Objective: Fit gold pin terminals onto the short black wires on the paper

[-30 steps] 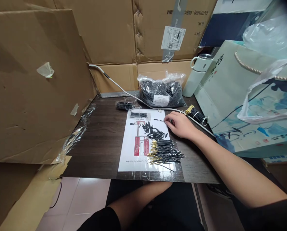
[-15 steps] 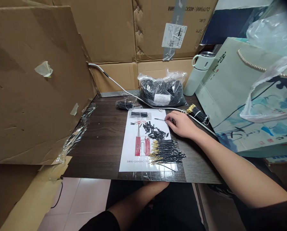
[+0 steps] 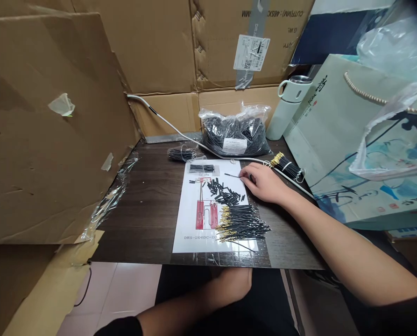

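My right hand [image 3: 262,182] rests on the table at the paper's right edge, its thumb and fingers pinched on a thin black wire [image 3: 231,175] that points left. Just below lies a loose pile of short black tubes [image 3: 227,193]. Nearer the front edge, a row of black wires with gold terminals [image 3: 243,223] covers part of a printed sheet [image 3: 185,214] bearing a red drawing. A small bundle of black wires [image 3: 201,168] lies at the top of the sheet. My left hand [image 3: 234,283] is low over my lap, partly under the table edge; its fingers are hidden.
A clear bag of black wires [image 3: 234,135] stands at the back beside a pale green flask [image 3: 288,107]. A white cable [image 3: 175,126] crosses the table. Tied wires with gold ends [image 3: 287,165] lie right of my hand. Cardboard [image 3: 47,135] walls the left; a paper bag [image 3: 334,140] stands right.
My left hand and forearm have shifted slightly, and more of the hand shows below the table edge. My right hand stays in place, still pinching the wire.
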A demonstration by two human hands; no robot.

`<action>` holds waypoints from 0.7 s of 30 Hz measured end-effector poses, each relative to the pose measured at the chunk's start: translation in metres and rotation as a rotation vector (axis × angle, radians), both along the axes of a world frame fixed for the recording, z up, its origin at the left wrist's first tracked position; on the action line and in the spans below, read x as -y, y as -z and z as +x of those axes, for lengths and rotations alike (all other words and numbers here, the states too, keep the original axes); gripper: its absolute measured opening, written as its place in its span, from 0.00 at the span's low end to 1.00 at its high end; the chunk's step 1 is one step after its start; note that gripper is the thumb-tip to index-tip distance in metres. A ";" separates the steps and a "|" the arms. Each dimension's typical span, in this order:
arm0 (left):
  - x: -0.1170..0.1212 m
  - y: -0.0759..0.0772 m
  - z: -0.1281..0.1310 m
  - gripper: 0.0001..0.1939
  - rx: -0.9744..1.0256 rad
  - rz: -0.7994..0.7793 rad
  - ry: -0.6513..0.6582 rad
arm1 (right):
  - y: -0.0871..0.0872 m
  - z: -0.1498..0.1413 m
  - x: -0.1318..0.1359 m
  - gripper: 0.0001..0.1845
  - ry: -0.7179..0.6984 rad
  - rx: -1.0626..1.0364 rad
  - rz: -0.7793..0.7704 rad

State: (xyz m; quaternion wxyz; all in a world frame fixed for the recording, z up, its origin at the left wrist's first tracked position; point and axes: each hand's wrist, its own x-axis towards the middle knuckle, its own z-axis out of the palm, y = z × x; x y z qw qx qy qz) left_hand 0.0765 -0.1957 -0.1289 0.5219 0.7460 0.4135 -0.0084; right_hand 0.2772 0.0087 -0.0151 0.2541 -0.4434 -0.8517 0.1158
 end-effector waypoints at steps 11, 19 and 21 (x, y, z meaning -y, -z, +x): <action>-0.112 -0.196 -0.039 0.15 0.446 0.216 0.375 | -0.013 -0.001 0.011 0.04 0.019 0.068 0.017; -0.226 -0.207 -0.110 0.07 -0.216 0.823 -0.037 | -0.059 -0.016 0.049 0.09 -0.231 0.240 -0.378; -0.229 -0.213 -0.121 0.07 -0.296 0.727 -0.025 | -0.060 -0.018 0.054 0.09 -0.250 0.280 -0.388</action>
